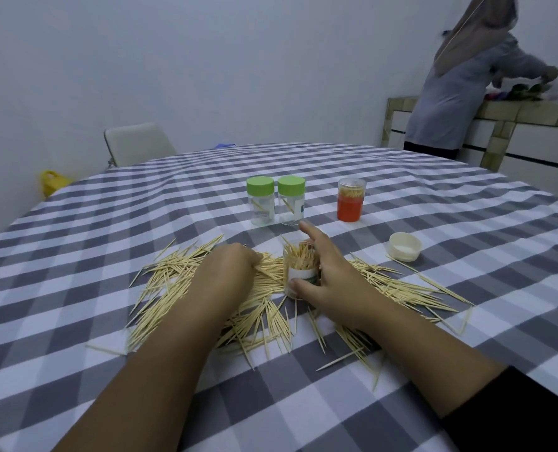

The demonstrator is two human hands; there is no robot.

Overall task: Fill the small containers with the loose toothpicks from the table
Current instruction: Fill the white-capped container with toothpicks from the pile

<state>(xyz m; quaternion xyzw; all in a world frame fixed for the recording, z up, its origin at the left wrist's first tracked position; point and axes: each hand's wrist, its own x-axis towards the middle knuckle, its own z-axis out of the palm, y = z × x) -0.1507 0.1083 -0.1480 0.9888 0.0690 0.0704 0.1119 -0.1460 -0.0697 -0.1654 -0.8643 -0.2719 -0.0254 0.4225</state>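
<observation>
Her right hand (329,282) steadies the open container (301,272), thumb low on its label and fingers (313,238) curled behind, so it won't tip; it's bristling, well filled. Just left of those fingers, the left hand (228,272) pinches toothpicks (173,272) off the surface (434,197). Beyond the fingertips, two green-lidded jars (276,200) look nearly empty; the orange one (351,200) looks full.

green-lidded jars (276,200) block far reach
</observation>
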